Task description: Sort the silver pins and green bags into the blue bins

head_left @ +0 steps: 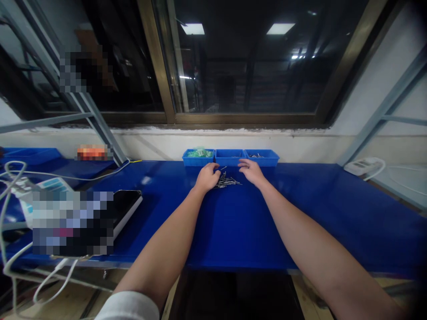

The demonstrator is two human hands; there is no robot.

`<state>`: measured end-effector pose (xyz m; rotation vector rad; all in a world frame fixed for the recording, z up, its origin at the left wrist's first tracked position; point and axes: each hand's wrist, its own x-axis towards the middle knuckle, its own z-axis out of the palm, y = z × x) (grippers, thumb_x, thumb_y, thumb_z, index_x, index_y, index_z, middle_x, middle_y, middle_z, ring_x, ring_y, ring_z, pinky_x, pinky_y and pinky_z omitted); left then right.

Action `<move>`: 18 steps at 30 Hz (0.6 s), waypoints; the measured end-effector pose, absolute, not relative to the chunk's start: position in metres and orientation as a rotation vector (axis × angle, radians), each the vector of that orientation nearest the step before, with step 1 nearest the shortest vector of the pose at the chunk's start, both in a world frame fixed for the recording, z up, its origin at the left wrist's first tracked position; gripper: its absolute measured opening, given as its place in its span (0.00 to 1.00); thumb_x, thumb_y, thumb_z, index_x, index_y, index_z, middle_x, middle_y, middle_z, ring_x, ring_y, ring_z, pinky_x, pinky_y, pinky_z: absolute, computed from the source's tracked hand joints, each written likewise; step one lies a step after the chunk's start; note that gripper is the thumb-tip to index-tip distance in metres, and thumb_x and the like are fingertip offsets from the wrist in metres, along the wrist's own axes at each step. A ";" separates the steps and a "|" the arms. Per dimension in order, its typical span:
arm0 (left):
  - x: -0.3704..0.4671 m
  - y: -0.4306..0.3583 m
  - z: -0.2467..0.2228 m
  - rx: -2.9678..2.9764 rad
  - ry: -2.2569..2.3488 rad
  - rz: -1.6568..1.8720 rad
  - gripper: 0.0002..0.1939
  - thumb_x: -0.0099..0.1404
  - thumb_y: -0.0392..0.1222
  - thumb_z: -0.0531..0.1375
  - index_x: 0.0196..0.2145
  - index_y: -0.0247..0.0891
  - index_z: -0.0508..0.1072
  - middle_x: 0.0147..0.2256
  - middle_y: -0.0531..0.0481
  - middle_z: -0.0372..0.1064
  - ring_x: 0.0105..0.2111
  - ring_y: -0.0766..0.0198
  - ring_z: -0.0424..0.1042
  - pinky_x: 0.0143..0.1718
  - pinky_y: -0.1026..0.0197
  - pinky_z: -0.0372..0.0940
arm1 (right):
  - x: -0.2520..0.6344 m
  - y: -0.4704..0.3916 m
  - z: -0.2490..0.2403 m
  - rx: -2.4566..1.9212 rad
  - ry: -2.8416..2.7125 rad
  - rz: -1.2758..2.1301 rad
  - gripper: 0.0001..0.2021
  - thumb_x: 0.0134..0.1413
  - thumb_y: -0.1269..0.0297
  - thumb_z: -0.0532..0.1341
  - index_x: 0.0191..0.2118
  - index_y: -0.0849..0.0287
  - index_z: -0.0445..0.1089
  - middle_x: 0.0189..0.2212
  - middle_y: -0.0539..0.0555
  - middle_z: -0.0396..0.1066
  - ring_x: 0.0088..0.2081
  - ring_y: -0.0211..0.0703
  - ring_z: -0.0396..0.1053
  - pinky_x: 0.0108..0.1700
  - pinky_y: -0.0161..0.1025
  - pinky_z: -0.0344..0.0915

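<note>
A loose pile of thin, dark metal pins, screws or nails (228, 182), lies on the blue tabletop (233, 226); their exact kind is too small to tell. My left hand (207, 177) rests at the pile's left edge, fingers curved and thumb apart, with nothing visible between them. To the right and slightly behind the pile, my right hand (252, 172) hovers with fingers stretched and parted, holding nothing. Just beyond my hands stand three joined blue bins: the left bin (188, 161) has green plastic packets, the middle bin (227, 162) a few small pieces, the right bin (271, 160) small metal parts.
A phone-like device (128, 200) with white cables stands at the left. A white power strip (364, 166) lies at the far right. Grey metal posts (102, 129) rise on both sides, before a window (247, 66). Another blue tray (33, 154) sits far left.
</note>
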<state>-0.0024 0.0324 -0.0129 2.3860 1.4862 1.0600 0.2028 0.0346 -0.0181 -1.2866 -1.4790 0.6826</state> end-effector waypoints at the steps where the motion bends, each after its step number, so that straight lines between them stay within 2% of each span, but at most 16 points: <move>1: -0.002 0.032 -0.013 2.388 1.496 1.021 0.18 0.59 0.39 0.51 0.46 0.37 0.68 0.45 0.46 0.68 0.46 0.59 0.67 0.49 0.58 0.60 | 0.204 0.035 -0.020 -1.315 -1.481 0.647 0.23 0.38 0.74 0.57 0.46 0.62 0.69 0.38 0.58 0.73 0.37 0.42 0.70 0.40 0.39 0.66; 3: -0.003 0.030 -0.014 2.412 1.497 0.927 0.21 0.59 0.45 0.53 0.49 0.37 0.66 0.48 0.44 0.66 0.48 0.56 0.66 0.50 0.57 0.59 | 0.205 0.036 -0.022 -1.354 -1.504 0.569 0.19 0.38 0.74 0.57 0.42 0.62 0.71 0.35 0.57 0.74 0.36 0.41 0.71 0.39 0.39 0.66; 8: -0.004 0.026 -0.017 2.539 1.390 0.689 0.37 0.53 0.62 0.56 0.55 0.39 0.61 0.54 0.41 0.61 0.52 0.50 0.61 0.51 0.53 0.57 | 0.202 0.029 -0.019 -1.409 -1.708 0.397 0.11 0.39 0.72 0.58 0.32 0.59 0.74 0.28 0.52 0.74 0.31 0.41 0.70 0.38 0.38 0.65; 13: -0.004 0.028 -0.019 2.609 1.323 0.606 0.41 0.51 0.66 0.54 0.56 0.39 0.59 0.55 0.41 0.59 0.55 0.50 0.58 0.53 0.53 0.54 | 0.198 0.021 -0.014 -1.473 -1.908 0.378 0.05 0.39 0.67 0.60 0.24 0.58 0.74 0.24 0.52 0.74 0.29 0.41 0.69 0.34 0.36 0.62; 18: -0.004 0.030 -0.021 2.617 1.344 0.573 0.42 0.52 0.68 0.52 0.56 0.37 0.60 0.56 0.39 0.57 0.56 0.49 0.56 0.54 0.53 0.53 | 0.194 0.023 -0.016 -1.532 -1.983 0.361 0.07 0.42 0.61 0.61 0.23 0.57 0.74 0.22 0.53 0.73 0.26 0.41 0.68 0.30 0.36 0.60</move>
